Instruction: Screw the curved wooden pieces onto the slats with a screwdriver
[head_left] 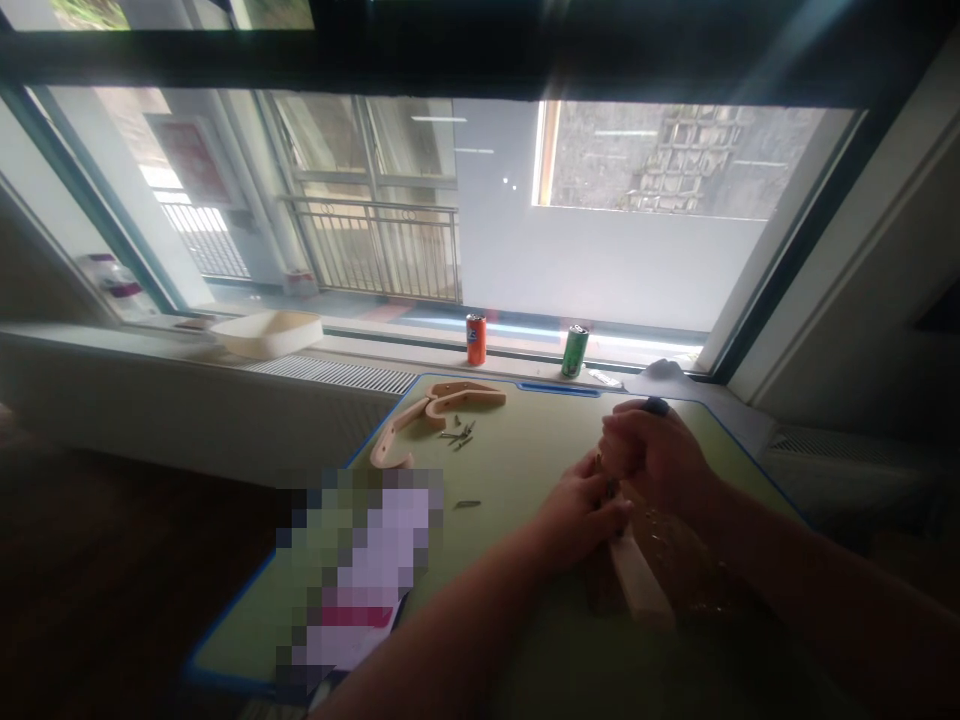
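Note:
My right hand (652,450) is closed in a fist round a tool with a dark blue cap showing at its top, held upright over a pale wooden piece (641,580). Just below it, my left hand (581,515) rests on that wooden piece with its fingers pinched at the tool's lower end. Both hands are over the right side of a green mat (517,440) with a blue edge. What the left fingers pinch is too small to make out.
Curved wooden parts (439,410) and several loose screws (457,435) lie at the mat's far left; one screw (468,504) lies alone mid-mat. An orange can (476,339) and a green can (575,351) stand on the window sill. A white tray (266,332) sits left.

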